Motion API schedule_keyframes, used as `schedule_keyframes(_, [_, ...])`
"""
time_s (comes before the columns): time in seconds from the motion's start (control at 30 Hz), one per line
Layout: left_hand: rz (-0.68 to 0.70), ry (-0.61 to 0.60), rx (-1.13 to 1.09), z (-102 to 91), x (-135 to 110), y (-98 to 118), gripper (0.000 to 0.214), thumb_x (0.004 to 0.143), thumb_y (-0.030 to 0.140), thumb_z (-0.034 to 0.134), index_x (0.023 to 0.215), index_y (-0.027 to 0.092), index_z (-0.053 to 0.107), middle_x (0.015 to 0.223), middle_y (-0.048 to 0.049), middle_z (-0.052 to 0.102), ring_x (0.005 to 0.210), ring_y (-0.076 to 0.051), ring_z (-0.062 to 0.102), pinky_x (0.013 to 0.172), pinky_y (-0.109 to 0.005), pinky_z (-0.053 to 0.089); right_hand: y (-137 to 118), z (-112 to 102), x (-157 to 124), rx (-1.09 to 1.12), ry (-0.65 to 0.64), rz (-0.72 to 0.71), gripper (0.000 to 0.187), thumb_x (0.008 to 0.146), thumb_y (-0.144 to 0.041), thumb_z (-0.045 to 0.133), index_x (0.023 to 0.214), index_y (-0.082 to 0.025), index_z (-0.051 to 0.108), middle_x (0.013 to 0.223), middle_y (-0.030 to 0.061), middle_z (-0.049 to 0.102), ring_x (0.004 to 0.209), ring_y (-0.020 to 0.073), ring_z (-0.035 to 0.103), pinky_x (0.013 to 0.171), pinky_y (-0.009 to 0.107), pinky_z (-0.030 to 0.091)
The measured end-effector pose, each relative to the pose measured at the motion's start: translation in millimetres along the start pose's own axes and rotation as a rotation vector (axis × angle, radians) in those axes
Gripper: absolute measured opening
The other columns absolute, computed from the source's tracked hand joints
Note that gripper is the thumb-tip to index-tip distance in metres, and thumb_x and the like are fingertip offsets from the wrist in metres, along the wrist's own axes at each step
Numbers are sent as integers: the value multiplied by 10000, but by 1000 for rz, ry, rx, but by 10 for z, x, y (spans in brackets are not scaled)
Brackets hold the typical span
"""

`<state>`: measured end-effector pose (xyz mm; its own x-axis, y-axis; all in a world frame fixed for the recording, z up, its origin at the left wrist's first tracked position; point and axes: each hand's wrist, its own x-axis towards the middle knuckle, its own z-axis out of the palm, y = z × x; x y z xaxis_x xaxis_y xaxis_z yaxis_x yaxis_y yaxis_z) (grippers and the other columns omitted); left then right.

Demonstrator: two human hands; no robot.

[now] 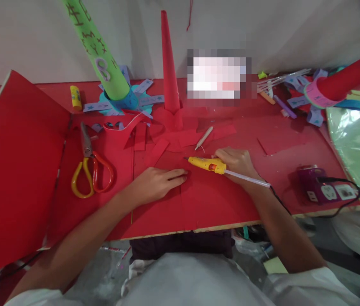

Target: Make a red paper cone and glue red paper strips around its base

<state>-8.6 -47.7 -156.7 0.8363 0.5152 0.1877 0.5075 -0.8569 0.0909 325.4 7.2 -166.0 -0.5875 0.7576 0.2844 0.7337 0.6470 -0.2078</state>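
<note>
My right hand [235, 161] grips a yellow hot glue gun [203, 164], its nozzle pointing left and a clear glue stick [246, 177] sticking out of its back. Flat on the red sheet [163, 216] lies my left hand [156, 185], fingers stretched toward the nozzle and holding nothing. The nozzle tip is just above and right of those fingertips. Beyond the hands stands a tall red paper cone [169, 68] with red paper strips [159, 151] around its base. A pale pen-like stick [204, 138] rests beyond the glue gun.
Scissors [92, 163] lie to the left, near an upright red board [17, 170]. Behind are a glue stick tube [75, 98] and a green paper tube [103, 59]. At right sit a purple power socket [318, 185] with a cord and a red paper tube [352, 78].
</note>
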Motion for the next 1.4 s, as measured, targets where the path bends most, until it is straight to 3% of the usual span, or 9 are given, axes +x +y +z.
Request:
schedule_keyframes(0.17, [2, 7, 20, -10, 13, 9, 475, 1004, 60, 485, 1404, 229, 679, 1492, -60, 702, 956, -135, 785, 661, -226, 534, -35, 35, 19, -7, 43, -57, 297, 1061, -297, 538, 772, -230, 554, 686, 34, 657, 633, 182, 593, 601, 310, 311])
schedule_keyframes(0.37, [4, 9, 5, -48, 45, 19, 453, 997, 55, 488, 1373, 210, 687, 1486, -53, 707, 952, -143, 785, 592, -242, 503, -112, 37, 60, 23, 47, -21, 302, 1076, -284, 500, 791, -236, 589, 720, 45, 678, 655, 199, 603, 633, 338, 357])
schedule_keyframes(0.87, [14, -13, -8, -4, 10, -10, 454, 1015, 71, 488, 1410, 209, 665, 1508, -72, 691, 1037, -155, 782, 689, -226, 548, -92, 24, 77, 44, 43, -29, 353, 1083, -359, 545, 774, -225, 649, 686, 33, 703, 625, 173, 595, 622, 324, 342])
schedule_keyframes(1.13, [18, -16, -11, -67, 22, -22, 566, 955, 2, 461, 1440, 213, 663, 1514, -69, 689, 954, -141, 786, 630, -229, 539, 1, -97, 23, 310, 138, 80, 261, 1041, -349, 564, 1095, -222, 785, 902, 82, 808, 718, 206, 689, 668, 335, 477])
schedule_keyframes(1.4, [26, 35, 1, -5, -14, -54, 550, 939, -6, 482, 1389, 227, 696, 1447, -62, 731, 896, -132, 787, 631, -233, 537, 132, -121, -43, 441, 224, 257, 180, 948, -287, 668, 1101, -264, 761, 1026, 82, 811, 892, 261, 748, 772, 391, 577])
